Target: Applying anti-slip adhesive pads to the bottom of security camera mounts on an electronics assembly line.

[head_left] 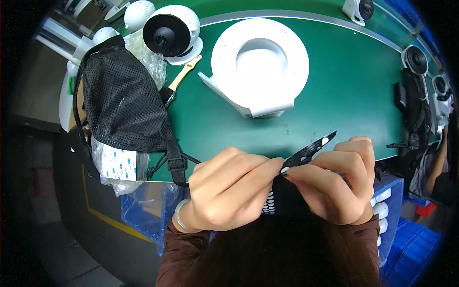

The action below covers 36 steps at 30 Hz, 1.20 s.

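Observation:
Near the table's front edge, my left hand and my right hand are both closed in a pinch, fingertips close together. Between them is a thin black strip with white oval spots, its pointed end sticking up past my right fingers. Below the fingertips, a black surface with rows of white dots shows between my hands; whether it joins the strip is hidden. Beyond my hands, a large round white housing with a deep hollow rests on the green table.
At left lie a black mesh bag, a clear packet and a brush with a wooden handle. Behind them stands a white round device with a black face. Similar devices and black straps line the right edge. Blue crates sit lower right.

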Motion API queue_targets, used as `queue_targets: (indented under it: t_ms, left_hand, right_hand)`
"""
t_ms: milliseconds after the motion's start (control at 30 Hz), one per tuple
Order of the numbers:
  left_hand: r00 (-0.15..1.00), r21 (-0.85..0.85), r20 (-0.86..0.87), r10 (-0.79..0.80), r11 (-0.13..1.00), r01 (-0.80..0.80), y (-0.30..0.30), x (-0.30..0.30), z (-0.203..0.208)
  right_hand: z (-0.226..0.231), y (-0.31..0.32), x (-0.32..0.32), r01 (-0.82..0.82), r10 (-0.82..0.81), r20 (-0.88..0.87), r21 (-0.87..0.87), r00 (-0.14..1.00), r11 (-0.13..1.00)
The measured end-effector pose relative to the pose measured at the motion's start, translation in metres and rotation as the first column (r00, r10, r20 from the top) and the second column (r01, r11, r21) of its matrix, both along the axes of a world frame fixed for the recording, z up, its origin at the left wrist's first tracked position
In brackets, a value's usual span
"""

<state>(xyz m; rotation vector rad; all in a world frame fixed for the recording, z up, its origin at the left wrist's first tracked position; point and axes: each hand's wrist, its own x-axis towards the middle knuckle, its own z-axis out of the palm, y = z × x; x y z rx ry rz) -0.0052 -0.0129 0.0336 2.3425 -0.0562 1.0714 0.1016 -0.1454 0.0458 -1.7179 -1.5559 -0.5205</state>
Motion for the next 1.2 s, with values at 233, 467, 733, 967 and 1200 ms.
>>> queue_targets:
  t_ms: [233,467,733,967,1200]
  left_hand:
    - [0.989,-0.117,-0.059,0.134,0.983,-0.141,0.012,0.003,-0.003]
    - [0.998,-0.436,-0.024,0.065,0.897,-0.069,0.013,0.023,-0.011]
    - [0.994,-0.368,-0.025,0.109,0.923,-0.111,0.005,0.026,-0.017]
    - [0.993,-0.382,0.031,0.114,0.919,-0.094,0.005,0.028,-0.018]
    - [0.996,-0.395,0.048,0.080,0.917,-0.055,0.009,0.028,-0.021]
  right_hand:
    - [0.009,-0.005,0.003,-0.058,0.065,0.102,-0.065,0.993,0.996]
    - [0.025,0.024,0.040,-0.025,0.045,-0.333,0.065,0.942,0.998]
    - [0.031,0.057,0.031,-0.074,0.021,-0.322,-0.154,0.947,0.985]
    - [0.036,0.059,0.029,-0.083,-0.026,-0.410,-0.245,0.912,0.966]
    - [0.035,0.063,0.027,-0.055,-0.035,-0.346,-0.248,0.938,0.967]
